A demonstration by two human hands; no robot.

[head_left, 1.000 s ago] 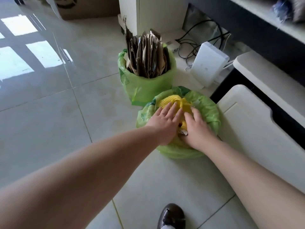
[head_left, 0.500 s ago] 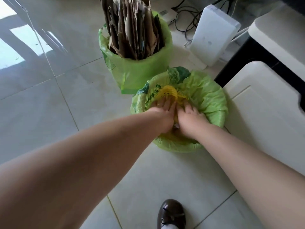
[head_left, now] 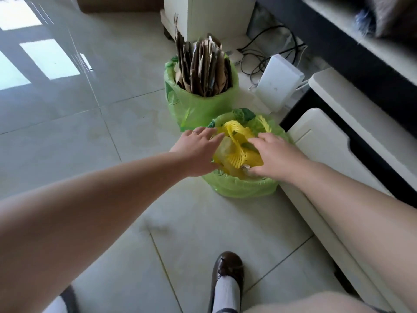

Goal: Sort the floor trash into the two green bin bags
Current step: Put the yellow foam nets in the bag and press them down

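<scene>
I press yellow mesh packing (head_left: 240,146) down into near green bag (head_left: 243,188); left hand (head_left: 198,152) flat, fingers straight; right hand (head_left: 274,154) relaxed on it. Push evenly, avoid tearing bag. Far bag (head_left: 198,105) holds cardboard.

Both bare arms reach forward and down, coming in from the bottom corners. The left hand (head_left: 198,152) has its fingers spread and mostly straight, ring on one finger. The right hand (head_left: 274,154) sits palm down, fingers loosely bent, just beside it.
</scene>
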